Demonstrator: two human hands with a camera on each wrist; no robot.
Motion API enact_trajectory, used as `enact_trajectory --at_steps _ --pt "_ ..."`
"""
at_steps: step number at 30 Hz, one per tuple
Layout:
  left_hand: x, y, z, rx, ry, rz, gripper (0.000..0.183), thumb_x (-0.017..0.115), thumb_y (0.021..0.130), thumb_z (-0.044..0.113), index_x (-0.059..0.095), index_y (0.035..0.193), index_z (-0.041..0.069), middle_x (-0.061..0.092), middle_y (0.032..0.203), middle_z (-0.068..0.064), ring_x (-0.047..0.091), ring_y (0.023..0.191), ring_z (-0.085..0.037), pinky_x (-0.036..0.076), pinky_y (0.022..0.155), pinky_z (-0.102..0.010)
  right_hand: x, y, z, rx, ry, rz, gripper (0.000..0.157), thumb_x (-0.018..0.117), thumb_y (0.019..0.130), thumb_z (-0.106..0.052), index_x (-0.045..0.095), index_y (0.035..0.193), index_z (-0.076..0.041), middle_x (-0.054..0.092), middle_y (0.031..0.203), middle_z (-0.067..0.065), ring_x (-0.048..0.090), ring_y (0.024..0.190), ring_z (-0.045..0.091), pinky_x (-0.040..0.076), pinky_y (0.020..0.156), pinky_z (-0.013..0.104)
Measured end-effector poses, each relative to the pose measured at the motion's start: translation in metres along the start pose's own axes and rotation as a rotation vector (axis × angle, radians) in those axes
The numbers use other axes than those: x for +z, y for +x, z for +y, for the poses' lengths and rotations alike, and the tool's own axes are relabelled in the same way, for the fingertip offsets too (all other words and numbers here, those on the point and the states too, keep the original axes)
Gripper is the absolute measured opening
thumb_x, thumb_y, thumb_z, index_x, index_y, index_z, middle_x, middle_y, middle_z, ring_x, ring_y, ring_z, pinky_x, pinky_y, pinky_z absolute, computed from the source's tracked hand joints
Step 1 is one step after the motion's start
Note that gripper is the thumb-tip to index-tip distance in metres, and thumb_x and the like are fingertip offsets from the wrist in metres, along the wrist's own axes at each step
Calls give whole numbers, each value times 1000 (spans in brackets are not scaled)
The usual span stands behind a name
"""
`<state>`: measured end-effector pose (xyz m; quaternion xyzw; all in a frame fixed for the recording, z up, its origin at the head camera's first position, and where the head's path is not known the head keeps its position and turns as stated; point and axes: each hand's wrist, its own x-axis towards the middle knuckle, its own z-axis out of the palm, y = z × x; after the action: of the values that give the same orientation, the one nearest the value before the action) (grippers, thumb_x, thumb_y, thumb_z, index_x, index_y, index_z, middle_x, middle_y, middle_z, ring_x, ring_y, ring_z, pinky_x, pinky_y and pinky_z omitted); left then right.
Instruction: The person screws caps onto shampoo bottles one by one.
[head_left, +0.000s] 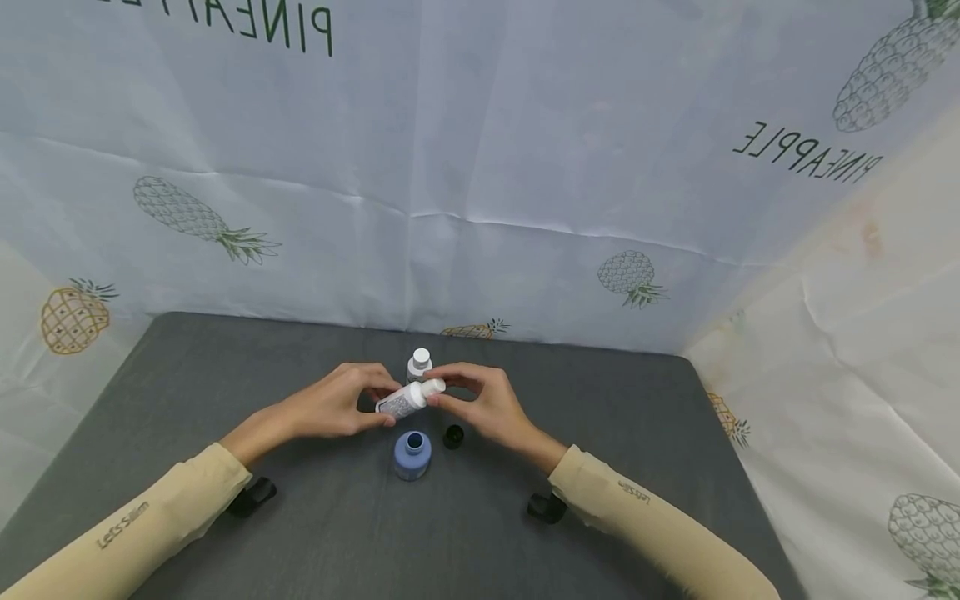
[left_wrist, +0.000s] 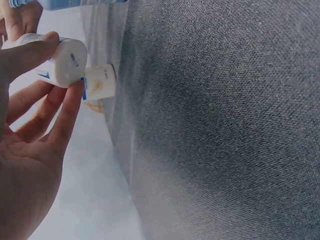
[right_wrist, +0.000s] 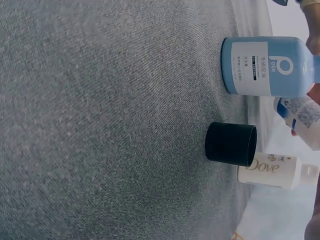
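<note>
My left hand (head_left: 348, 404) grips a small white bottle (head_left: 400, 403) by its lower body, thumb on one side and fingers on the other. The bottle is tilted in the air, its white cap (head_left: 433, 387) towards the right. My right hand (head_left: 486, 406) pinches that cap between thumb and fingers. Just behind stands a white Dove bottle (right_wrist: 270, 170) with its cap on. In front stands a blue bottle (head_left: 412, 460) with a bare, uncapped neck. A black cap (right_wrist: 231, 143) rests on the table, hollow side up, to the right of the blue bottle.
Everything stands on a dark grey cloth-covered table (head_left: 322, 517). A pale curtain (head_left: 510, 167) with pineapple prints hangs behind it and down the sides. Black wrist devices (head_left: 546, 508) sit under both sleeves.
</note>
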<state>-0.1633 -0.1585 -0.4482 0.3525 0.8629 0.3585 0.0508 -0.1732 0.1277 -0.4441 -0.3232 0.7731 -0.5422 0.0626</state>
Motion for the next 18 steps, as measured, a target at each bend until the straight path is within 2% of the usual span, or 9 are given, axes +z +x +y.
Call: enact_trajectory --at_steps 10,18 --pt "-1 -3 -1 10 -24 -6 32 86 94 15 80 125 9 76 113 -1 72 99 -10 67 88 -41 0 0 2 -37 91 -31 33 80 96 0 76 128 -1 77 132 20 74 125 17 63 108 36" --pt "-1 -2 1 12 -14 -3 32 86 94 16 80 125 10 76 114 -1 72 100 -11 67 88 -41 3 2 5 -3 32 12 30 84 94 -4 77 123 -1 79 123 18 78 109 16 66 99 36"
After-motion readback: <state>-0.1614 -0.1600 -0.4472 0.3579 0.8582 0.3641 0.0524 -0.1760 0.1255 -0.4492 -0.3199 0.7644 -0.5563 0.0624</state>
